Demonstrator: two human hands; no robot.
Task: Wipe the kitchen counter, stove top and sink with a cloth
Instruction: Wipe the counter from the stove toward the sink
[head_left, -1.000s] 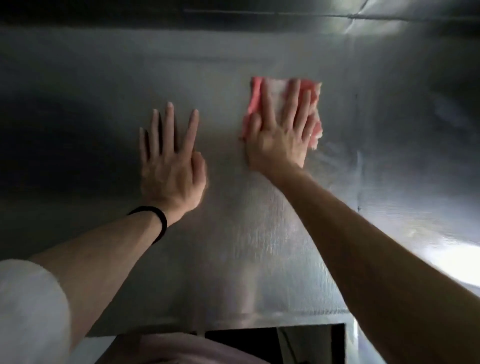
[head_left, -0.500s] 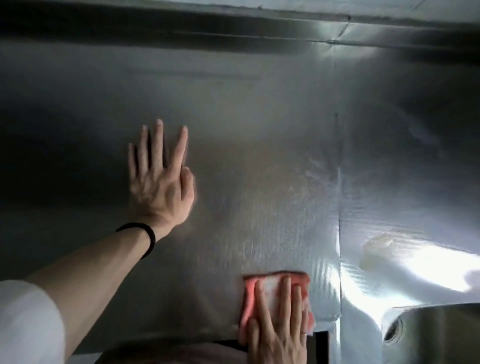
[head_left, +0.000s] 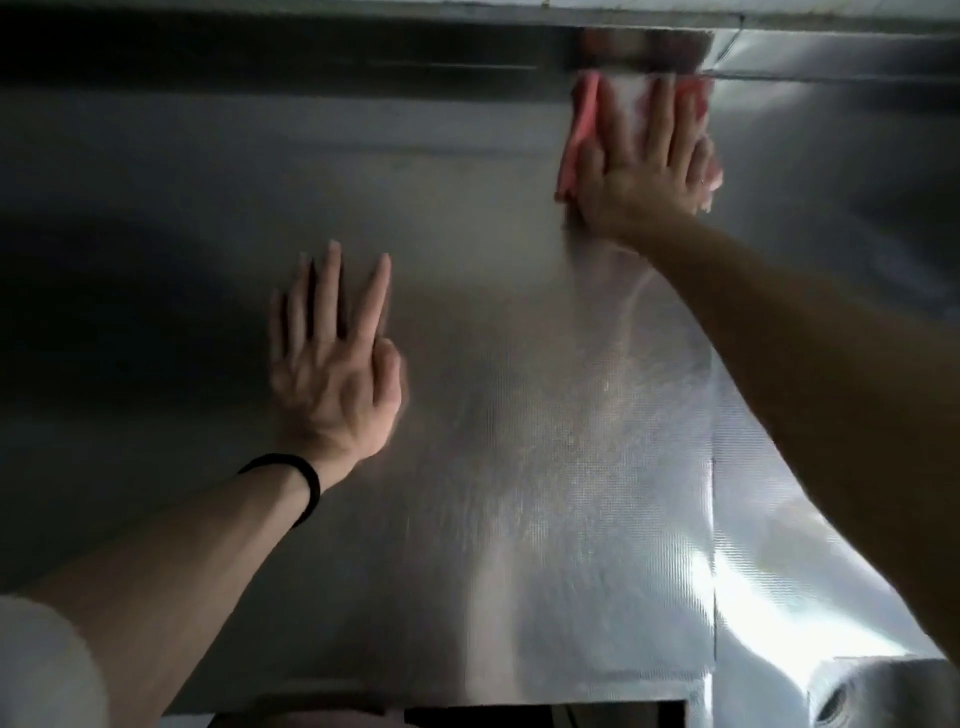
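Note:
A silvery, foil-covered kitchen counter (head_left: 545, 493) fills the view. My right hand (head_left: 641, 166) lies flat with straight fingers on a pink cloth (head_left: 579, 130), pressing it against the counter at the far edge, right under the back wall. Most of the cloth is hidden under the hand; its pink edges show left and right of the fingers. My left hand (head_left: 332, 364) rests flat on the counter to the left, fingers spread, a black band on its wrist.
The steel sink (head_left: 883, 696) with its drain shows at the bottom right corner. A dark strip of the back wall (head_left: 311, 57) runs along the top. The counter's near edge and a dark opening (head_left: 545, 714) lie at the bottom.
My right hand has swept the cloth from the near edge of the counter up to the far edge. My left hand has stayed flat in about the same place.

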